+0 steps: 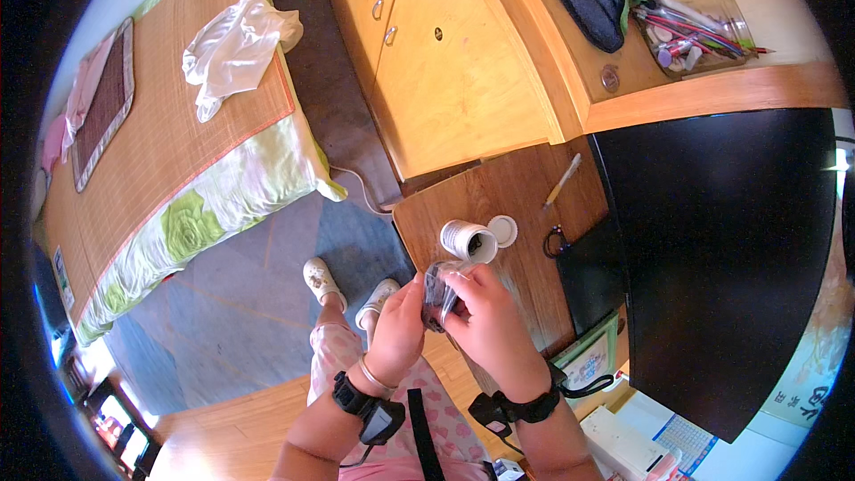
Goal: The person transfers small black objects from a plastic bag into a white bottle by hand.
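A small clear plastic bag [437,290] with something dark inside is held between my two hands. My left hand [395,324] grips its left side. Thumb and fingers of my right hand [491,331] pinch the bag's upper right part, where the film is crumpled. Just beyond the hands, a white plastic jar [459,239] stands uncapped on the brown wooden desk [481,194], its mouth turned towards me and dark contents showing inside. A round white lid [502,232] lies against its right side. What the bag holds cannot be made out.
A pen [562,180] and a dark beaded band [554,242] lie farther right on the desk. A large black monitor [721,247] borders it. Wooden cabinet doors [461,67] rise behind. At left is a bed mat [167,167] bearing a white cloth [234,53].
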Action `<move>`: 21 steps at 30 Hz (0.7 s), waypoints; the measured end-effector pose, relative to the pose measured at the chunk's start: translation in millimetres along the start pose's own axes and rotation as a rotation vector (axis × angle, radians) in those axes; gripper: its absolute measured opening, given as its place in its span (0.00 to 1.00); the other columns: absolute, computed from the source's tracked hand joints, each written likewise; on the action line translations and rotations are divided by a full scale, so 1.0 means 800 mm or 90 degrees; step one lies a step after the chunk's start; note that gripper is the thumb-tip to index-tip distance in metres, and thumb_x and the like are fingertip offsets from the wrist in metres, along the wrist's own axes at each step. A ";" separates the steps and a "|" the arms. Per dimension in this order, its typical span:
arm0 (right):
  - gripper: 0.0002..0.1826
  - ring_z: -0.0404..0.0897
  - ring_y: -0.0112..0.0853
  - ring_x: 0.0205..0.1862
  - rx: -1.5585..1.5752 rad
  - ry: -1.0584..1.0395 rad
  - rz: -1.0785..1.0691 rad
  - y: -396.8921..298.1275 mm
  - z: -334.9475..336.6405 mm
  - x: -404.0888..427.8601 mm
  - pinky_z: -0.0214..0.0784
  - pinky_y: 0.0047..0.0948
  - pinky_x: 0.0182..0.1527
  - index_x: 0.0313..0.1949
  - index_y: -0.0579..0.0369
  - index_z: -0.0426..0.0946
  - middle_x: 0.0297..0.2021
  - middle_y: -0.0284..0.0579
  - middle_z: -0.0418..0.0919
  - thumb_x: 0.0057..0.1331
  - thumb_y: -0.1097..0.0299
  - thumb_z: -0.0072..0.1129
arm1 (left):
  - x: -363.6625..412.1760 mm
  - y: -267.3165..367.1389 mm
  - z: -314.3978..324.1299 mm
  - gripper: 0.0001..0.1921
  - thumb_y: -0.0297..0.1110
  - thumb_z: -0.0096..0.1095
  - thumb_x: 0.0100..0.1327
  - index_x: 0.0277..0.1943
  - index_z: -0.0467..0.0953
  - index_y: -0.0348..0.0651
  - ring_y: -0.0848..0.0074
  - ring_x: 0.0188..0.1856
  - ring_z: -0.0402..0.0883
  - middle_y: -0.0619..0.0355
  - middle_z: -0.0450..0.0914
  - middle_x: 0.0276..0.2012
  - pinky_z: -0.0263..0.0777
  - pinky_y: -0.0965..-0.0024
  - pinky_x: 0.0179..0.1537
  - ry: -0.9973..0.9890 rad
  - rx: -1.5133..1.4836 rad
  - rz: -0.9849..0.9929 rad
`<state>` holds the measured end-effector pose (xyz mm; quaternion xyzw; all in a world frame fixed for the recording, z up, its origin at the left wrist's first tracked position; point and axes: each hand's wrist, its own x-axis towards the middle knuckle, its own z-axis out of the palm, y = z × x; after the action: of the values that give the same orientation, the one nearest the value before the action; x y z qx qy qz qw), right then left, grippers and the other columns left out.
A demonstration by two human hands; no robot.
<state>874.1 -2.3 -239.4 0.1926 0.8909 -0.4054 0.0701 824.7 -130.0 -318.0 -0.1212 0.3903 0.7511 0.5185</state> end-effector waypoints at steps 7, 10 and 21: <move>0.17 0.80 0.54 0.44 -0.029 0.038 0.022 0.004 -0.003 -0.006 0.75 0.45 0.45 0.47 0.62 0.76 0.43 0.57 0.76 0.58 0.76 0.64 | -0.003 -0.001 0.016 0.12 0.33 0.50 0.77 0.59 0.68 0.40 0.86 0.40 0.74 0.64 0.77 0.41 0.71 0.79 0.42 0.044 -0.075 0.093; 0.14 0.81 0.53 0.40 -0.036 0.066 0.021 -0.003 -0.008 -0.005 0.75 0.45 0.40 0.44 0.60 0.76 0.40 0.54 0.78 0.59 0.75 0.64 | -0.012 0.008 0.027 0.12 0.27 0.57 0.73 0.56 0.71 0.39 0.87 0.46 0.74 0.65 0.77 0.43 0.71 0.80 0.48 0.028 0.085 0.142; 0.10 0.82 0.49 0.34 0.036 0.159 0.038 0.006 -0.007 -0.011 0.75 0.41 0.35 0.41 0.59 0.76 0.35 0.51 0.79 0.60 0.75 0.64 | 0.008 -0.001 0.016 0.08 0.34 0.55 0.76 0.47 0.75 0.39 0.89 0.38 0.73 0.68 0.78 0.37 0.69 0.82 0.39 0.125 0.071 0.149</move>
<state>884.4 2.5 -236.5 0.2701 0.8747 -0.4008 -0.0348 825.2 -116.6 -313.3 -0.1187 0.4917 0.7680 0.3929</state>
